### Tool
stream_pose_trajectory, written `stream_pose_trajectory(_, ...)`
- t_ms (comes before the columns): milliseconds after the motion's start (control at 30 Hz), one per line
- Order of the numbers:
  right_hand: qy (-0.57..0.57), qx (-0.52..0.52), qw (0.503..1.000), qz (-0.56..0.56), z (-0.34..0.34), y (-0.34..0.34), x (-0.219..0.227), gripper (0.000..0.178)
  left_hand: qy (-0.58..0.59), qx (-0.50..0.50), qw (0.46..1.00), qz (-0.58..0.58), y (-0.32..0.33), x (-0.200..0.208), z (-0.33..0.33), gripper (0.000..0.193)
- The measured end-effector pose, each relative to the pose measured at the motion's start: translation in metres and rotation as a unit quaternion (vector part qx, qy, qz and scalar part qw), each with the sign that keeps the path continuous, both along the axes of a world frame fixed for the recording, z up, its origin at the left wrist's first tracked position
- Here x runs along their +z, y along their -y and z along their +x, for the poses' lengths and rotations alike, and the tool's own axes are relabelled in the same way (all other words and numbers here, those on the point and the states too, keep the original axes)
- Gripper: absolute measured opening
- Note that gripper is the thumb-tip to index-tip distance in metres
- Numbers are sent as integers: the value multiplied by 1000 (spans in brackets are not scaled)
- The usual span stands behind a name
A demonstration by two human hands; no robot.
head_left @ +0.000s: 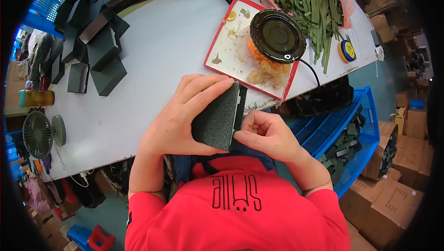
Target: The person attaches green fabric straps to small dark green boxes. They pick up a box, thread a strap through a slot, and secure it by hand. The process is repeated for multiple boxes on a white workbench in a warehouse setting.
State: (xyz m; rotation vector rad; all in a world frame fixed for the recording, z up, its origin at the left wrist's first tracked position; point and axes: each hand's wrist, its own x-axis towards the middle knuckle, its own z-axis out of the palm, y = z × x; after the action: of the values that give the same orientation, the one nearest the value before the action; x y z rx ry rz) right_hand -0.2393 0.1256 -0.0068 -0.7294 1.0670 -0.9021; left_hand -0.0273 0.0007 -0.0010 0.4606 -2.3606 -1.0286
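My left hand [171, 119] grips a dark green box [213, 120] with a leafy pattern on its face, fingers over the top and thumb along the near edge. The box is held tilted at the table's front edge, before my chest. Along its right side runs an opening with a pale edge inside. There my right hand [270, 135] is closed in a pinch, thumb and forefinger at the box's lower right edge. Whatever lies between those fingertips is too small to make out. Just beyond the box lies a red-rimmed white board [222, 43], smeared with yellowish residue.
A round black pan [277, 36] of dark liquid stands on the board, its cable trailing right. Green strips [305, 6] fill a pink bag behind. Dark green boxes [104, 47] pile up far left. A fan [38, 133] stands left; a blue crate [370, 126] of green pieces sits right.
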Motion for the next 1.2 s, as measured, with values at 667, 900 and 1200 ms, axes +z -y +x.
stream_pose_trajectory(667,-126,81,989,17,0,2,-19,22,39,-32,997,-54,-7,-3,-8,90)
stream_pose_trajectory(900,-181,-145,956,-178,-8,-12,-17,22,19,36,998,-48,-2,-4,5,94)
stream_pose_trajectory(1200,193,-24,981,24,14,-37,-33,33,-29,47,998,-41,-12,-4,-7,96)
